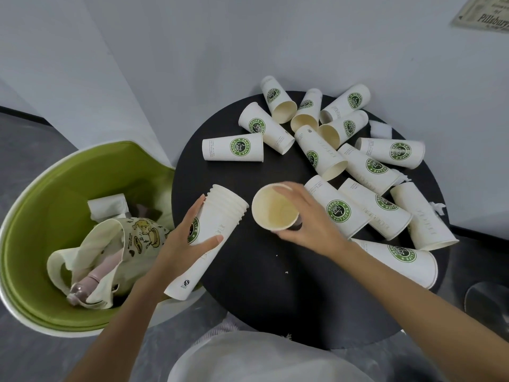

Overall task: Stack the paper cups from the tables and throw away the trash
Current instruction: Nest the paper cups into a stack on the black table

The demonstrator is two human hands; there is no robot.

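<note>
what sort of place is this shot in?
Likely a café or lounge corner: a small round black table strewn with "Enjoy Life Coffee" paper cups, a green shell chair beside it, and a vintage-style wall poster.

Likely a café or coffee-shop seating corner.
Paper cups [233, 146] printed with a green "Enjoy Life Coffee" badge lie scattered over a round black bench [261, 271]; a green shell chair [41, 216] stands just beside it, a vintage-style printed poster [487, 17] hangs on the plain white wall [192, 51], and the floor [27, 150] is grey.
</note>
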